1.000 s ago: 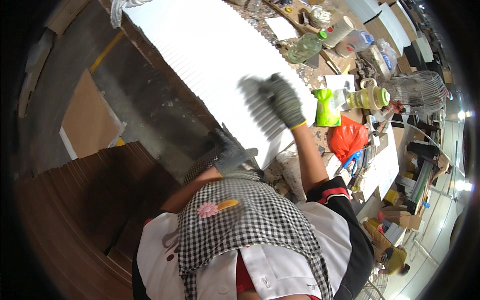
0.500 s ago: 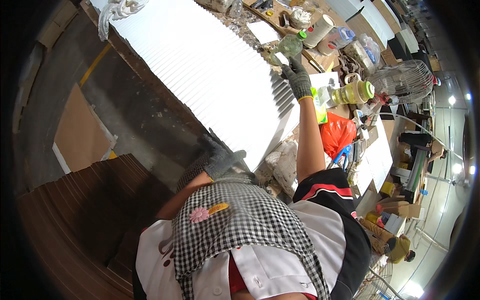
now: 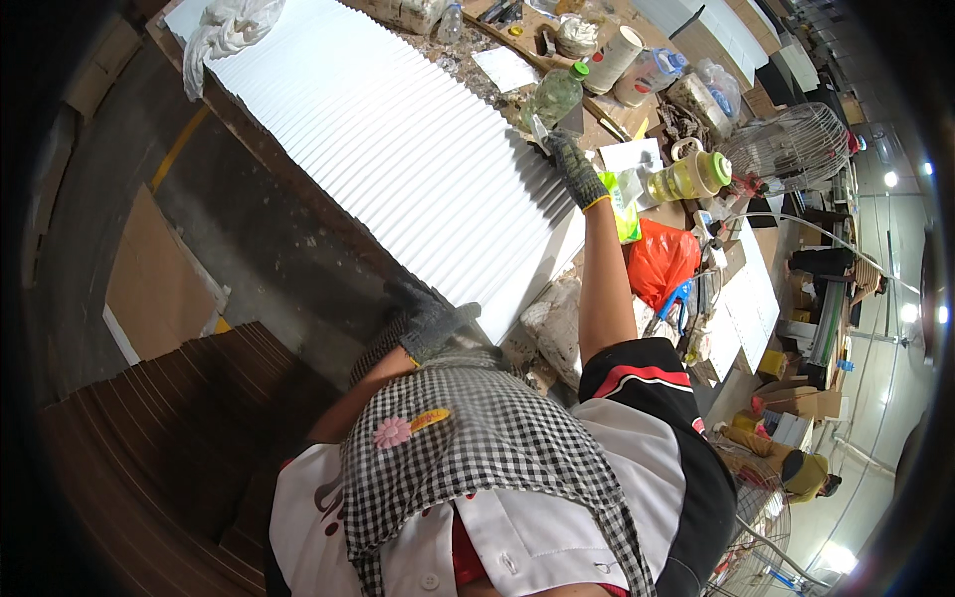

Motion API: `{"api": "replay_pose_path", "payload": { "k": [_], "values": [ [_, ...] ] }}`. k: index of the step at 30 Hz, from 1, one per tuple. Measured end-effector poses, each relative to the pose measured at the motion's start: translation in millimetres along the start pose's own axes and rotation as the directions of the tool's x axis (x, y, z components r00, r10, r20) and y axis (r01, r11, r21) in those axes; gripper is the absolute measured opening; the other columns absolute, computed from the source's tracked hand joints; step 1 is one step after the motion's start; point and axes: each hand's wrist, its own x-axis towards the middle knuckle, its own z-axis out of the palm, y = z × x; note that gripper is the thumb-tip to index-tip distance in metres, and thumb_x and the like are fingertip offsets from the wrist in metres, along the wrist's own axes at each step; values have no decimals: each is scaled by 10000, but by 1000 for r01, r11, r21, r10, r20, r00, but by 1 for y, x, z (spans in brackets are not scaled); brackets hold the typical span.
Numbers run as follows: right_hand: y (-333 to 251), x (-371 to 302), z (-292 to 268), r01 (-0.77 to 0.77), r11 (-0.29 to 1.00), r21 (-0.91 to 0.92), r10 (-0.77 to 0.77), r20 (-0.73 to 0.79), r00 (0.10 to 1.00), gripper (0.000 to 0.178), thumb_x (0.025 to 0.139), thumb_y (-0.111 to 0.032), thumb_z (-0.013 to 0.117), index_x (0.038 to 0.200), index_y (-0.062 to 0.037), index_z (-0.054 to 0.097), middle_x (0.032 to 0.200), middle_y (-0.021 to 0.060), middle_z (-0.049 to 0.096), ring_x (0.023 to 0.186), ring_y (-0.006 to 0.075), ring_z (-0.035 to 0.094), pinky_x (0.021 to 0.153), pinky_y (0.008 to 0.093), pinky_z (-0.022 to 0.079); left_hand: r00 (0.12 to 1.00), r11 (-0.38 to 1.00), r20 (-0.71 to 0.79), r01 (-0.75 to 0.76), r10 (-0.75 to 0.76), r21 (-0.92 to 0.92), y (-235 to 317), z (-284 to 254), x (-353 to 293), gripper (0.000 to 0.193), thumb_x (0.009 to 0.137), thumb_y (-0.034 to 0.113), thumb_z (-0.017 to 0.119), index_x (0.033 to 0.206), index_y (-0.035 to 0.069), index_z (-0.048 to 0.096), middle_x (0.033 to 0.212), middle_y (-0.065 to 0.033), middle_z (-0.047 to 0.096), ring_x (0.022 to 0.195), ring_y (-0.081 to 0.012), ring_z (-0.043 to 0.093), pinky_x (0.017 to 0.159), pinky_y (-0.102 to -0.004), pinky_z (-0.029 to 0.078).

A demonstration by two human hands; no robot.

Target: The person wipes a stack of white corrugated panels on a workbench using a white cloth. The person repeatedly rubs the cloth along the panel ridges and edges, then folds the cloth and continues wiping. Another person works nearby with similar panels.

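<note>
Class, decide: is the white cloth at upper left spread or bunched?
Bunched: the white cloth lies in crumpled folds on the white ridged surface.

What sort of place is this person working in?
Probably a workshop or factory floor: overlapping white sheets lie along a cluttered workbench, a large stack of brown boards fills the lower left, and another person is in the background.

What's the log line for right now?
left hand: by near end of white sheets | right hand: pale item at fingertips | green-capped bottle: nearby
</note>
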Motion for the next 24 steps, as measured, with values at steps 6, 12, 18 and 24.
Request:
{"api": "replay_pose_path", "payload": {
  "k": [6,12,18,24],
  "values": [
    [-68,-10,-16,-282,938,-204,218,-285,933,392,1058,-312,708,1314,-16,692,1140,159,755,958,326,723,949,443,580,973,990,-225,-81,53,-115,8,8,-13,898,926,366,873,1353,-283,424,1170,-204,674,1063,-206,641,977,-333,549],
    [-140,-29,22,91,886,-454,-27,145,989,410,1002,-376,773,1162,-2,720,926,152,745,823,283,707,790,418,579,1000,975,-2,20,-21,-223,31,9,-30,892,935,384,862,1361,-263,420,1117,-198,687,1042,-198,645,969,-306,545],
    [-133,15,-4,-129,914,-384,87,-125,988,264,1031,-259,754,1078,0,767,801,91,724,657,189,672,662,365,568,999,980,-20,-49,46,-193,25,16,-27,583,978,518,764,1102,-39,644,940,-105,697,860,-183,629,792,-306,530],
    [-184,-64,36,346,847,-404,-199,362,910,296,989,-245,764,1280,-216,807,978,95,708,951,227,689,899,366,611,987,981,-123,83,-106,-173,38,11,-32,918,928,407,855,1378,-261,415,1151,-239,686,1027,-251,660,949,-335,555]
  ]
}}
